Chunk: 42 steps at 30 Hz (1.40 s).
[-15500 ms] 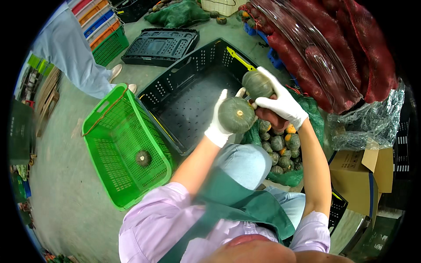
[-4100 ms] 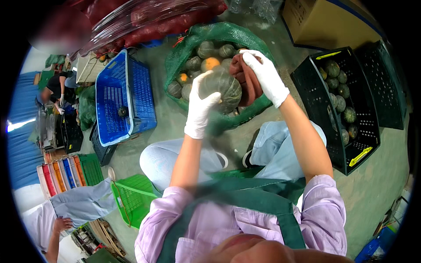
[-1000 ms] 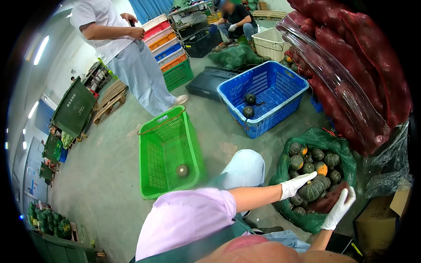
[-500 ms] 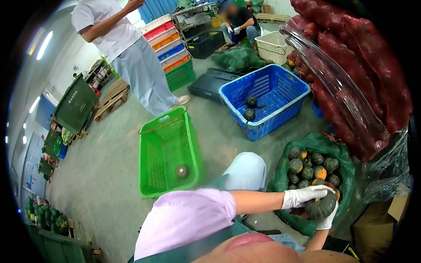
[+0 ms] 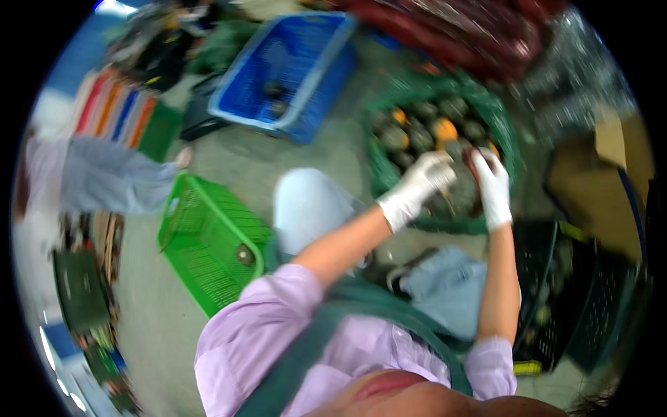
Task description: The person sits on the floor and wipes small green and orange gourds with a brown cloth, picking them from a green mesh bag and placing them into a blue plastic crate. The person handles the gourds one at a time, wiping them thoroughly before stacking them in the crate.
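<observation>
Squash (image 5: 458, 194) now gripped by both hands, view swung

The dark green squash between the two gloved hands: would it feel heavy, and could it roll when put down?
The squash probably feels heavy for its size: the left hand and right hand both grip it. It looks rounded, so it may roll on flat floor. It seems hard, not floppy, though the picture is blurred.

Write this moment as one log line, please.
left hand: on dark squash | right hand: same squash | below: green sack of squashes | view: blurred
</observation>
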Tool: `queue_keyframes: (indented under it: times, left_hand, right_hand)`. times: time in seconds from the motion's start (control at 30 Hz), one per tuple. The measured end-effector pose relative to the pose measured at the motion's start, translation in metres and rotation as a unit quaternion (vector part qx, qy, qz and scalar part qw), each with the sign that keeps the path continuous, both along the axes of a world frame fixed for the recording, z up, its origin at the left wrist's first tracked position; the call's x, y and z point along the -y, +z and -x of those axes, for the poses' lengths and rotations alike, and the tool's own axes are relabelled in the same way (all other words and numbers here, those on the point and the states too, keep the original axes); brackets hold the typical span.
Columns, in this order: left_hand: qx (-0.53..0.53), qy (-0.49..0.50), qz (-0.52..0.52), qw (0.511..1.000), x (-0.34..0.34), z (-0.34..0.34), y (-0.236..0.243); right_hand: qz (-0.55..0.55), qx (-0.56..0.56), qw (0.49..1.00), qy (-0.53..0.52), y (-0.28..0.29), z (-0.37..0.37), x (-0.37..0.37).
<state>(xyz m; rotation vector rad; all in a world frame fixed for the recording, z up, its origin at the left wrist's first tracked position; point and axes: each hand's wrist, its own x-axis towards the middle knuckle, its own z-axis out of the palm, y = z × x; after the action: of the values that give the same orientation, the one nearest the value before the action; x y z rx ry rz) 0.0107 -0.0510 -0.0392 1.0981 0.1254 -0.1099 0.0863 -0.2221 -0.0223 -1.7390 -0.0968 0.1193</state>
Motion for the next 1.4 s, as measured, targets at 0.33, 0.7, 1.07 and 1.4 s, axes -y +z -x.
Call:
queue_keyframes:
  times: [0.33, 0.7, 1.07, 1.4]
  left_hand:
    - [-0.090, 0.011, 0.275, 0.957, -0.026, -0.030, -0.012]
    - [-0.161, -0.119, 0.406, 0.892, -0.104, -0.068, 0.023]
    - [-0.064, 0.470, -0.268, 0.839, -0.345, -0.146, -0.019]
    - [-0.210, 0.479, -0.581, 0.623, -0.390, -0.154, -0.108]
  right_hand:
    - [-0.112, -0.115, 0.986, -0.038, -0.019, -0.004, 0.016]
    - [-0.133, -0.161, 0.976, -0.066, -0.001, -0.002, 0.014]
    - [-0.115, -0.119, 0.975, -0.149, 0.008, -0.009, 0.037]
    - [-0.214, -0.123, 0.941, -0.231, 0.000, -0.036, 0.080]
